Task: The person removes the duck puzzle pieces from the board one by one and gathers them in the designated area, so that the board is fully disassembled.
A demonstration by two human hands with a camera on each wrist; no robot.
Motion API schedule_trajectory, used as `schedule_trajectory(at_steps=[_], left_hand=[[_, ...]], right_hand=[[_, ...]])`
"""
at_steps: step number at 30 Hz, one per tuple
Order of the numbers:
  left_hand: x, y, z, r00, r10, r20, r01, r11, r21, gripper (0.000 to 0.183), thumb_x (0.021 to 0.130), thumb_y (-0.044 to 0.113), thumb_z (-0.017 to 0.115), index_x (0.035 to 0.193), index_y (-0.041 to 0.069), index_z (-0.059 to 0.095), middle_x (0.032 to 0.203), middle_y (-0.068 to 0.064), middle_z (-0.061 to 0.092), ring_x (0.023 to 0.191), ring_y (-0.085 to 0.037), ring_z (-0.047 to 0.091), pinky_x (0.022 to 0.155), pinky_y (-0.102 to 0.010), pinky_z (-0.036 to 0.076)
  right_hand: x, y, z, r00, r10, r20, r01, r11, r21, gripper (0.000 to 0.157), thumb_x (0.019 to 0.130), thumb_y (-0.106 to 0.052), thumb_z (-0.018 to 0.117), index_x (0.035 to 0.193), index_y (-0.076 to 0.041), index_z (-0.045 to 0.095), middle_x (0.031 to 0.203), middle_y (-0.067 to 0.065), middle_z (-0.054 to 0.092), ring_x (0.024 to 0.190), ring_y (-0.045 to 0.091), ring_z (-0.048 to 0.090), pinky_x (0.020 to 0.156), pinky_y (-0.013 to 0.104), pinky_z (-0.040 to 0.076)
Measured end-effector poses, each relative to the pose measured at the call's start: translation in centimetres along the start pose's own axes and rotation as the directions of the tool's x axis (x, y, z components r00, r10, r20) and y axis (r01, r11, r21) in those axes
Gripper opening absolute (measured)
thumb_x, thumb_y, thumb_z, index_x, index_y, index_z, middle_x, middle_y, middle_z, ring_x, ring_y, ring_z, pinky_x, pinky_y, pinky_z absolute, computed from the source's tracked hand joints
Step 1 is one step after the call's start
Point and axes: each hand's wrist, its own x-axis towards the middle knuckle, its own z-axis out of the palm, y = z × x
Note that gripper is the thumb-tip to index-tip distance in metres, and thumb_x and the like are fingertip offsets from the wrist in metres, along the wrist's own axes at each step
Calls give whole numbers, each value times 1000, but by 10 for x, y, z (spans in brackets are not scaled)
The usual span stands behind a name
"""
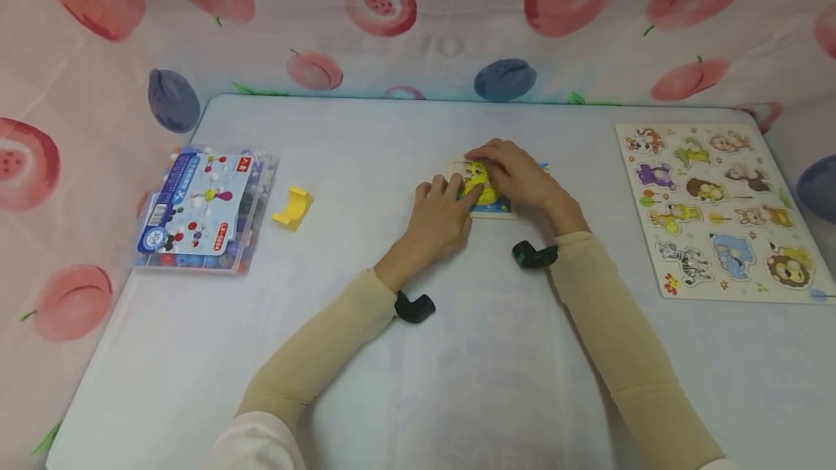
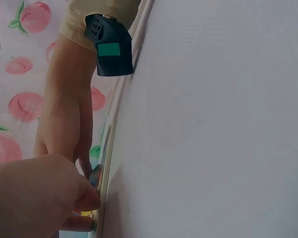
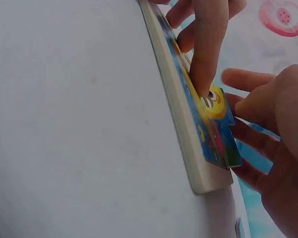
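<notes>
A white counter [image 1: 366, 136] has a fruit cloth [image 1: 451, 6] behind it and on the left. Over on the left sits 1 clear plastic box [image 1: 196, 268] with 1 picture card [image 1: 209, 198] on it, and just beside it is 1 curved yellow block [image 1: 294, 209]. At the right lies 1 big animal board [image 1: 751, 292] with 11 animals on it. 2 dark wrist cameras [image 1: 534, 255] stick out near the sleeves. In the middle is 1 small picture board [image 1: 499, 215], partly covered by 2 hands. Its near edge runs left to right; the hands hide too much to tell its long way. The yellow animal on it has its narrow end toward the back. 1 puzzle piece [image 3: 219, 106] with an eye tilts up at the board's end. The left hand [image 1: 437, 216] has spread fingers, with 1 pressing down there. The right hand [image 1: 525, 176] is bent around the same end, but I can't tell if its grip holds the piece.
</notes>
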Motion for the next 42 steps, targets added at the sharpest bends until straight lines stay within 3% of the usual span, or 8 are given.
schedule_trajectory(at_steps=[6, 13, 18, 21, 25, 28, 34, 42], left_hand=[[0, 0, -1, 1000, -6, -2, 6, 1000, -3, 49, 97, 28, 40, 146, 26, 36, 135, -8, 39, 114, -26, 36, 101, -47, 26], [5, 10, -4, 1000, -6, -20, 7, 999, 39, 48, 96, 30, 47, 142, 19, 42, 136, -6, 41, 108, -22, 39, 83, -36, 32], [7, 16, -4, 1000, 8, 3, -9, 998, 62, 51, 95, 29, 50, 143, 13, 39, 139, -6, 41, 109, -20, 42, 77, -31, 37], [10, 18, -2, 1000, 8, 20, -9, 999, 37, 54, 97, 27, 48, 147, 17, 32, 134, -4, 43, 105, -20, 43, 73, -31, 37], [17, 22, -1, 999, 3, 47, -4, 999, 35, 55, 99, 28, 41, 151, 25, 24, 126, -3, 45, 98, -20, 42, 71, -31, 32], [21, 25, -1, 998, -10, 65, 8, 999, 40, 53, 99, 29, 39, 150, 26, 25, 125, -3, 45, 96, -20, 42, 72, -31, 30], [23, 27, -4, 996, -45, 81, 42, 998, 41, 51, 99, 29, 39, 149, 29, 28, 127, -3, 44, 99, -20, 43, 75, -33, 33], [21, 26, -3, 997, -50, 61, 47, 997, 61, 49, 99, 30, 39, 147, 27, 33, 140, -6, 39, 106, -21, 45, 78, -35, 35]], right_hand=[[-1, 2, -5, 993, 120, -19, -118, 991, 68, 33, 100, -7, 40, 127, -15, 58, 130, 7, 57, 119, 25, 47, 105, 46, 34], [-3, 5, -7, 985, 165, -44, -161, 984, 73, 30, 100, -9, 40, 117, -12, 64, 123, 9, 60, 113, 26, 47, 101, 47, 34], [-5, 6, -5, 984, 162, -68, -156, 984, 82, 29, 99, -8, 42, 115, -13, 66, 119, 8, 61, 109, 25, 48, 97, 44, 36], [-5, 8, -5, 987, 145, -75, -139, 987, 81, 29, 99, -8, 43, 114, -13, 66, 118, 8, 62, 103, 24, 48, 91, 43, 37], [-5, 9, -6, 990, 125, -71, -118, 988, 100, 28, 99, -7, 43, 114, -12, 66, 120, 9, 63, 106, 25, 52, 93, 43, 39], [-5, 9, -5, 990, 123, -65, -114, 985, 128, 28, 99, -6, 43, 114, -12, 66, 122, 9, 63, 114, 25, 53, 98, 44, 39], [-5, 8, -6, 992, 112, -59, -99, 977, 191, 25, 98, -11, 46, 115, -14, 65, 122, 6, 62, 105, 22, 57, 91, 42, 43], [-3, 4, -6, 996, 81, -24, -72, 959, 273, 25, 93, -14, 58, 118, -10, 63, 115, 10, 62, 104, 22, 55, 93, 44, 42]])
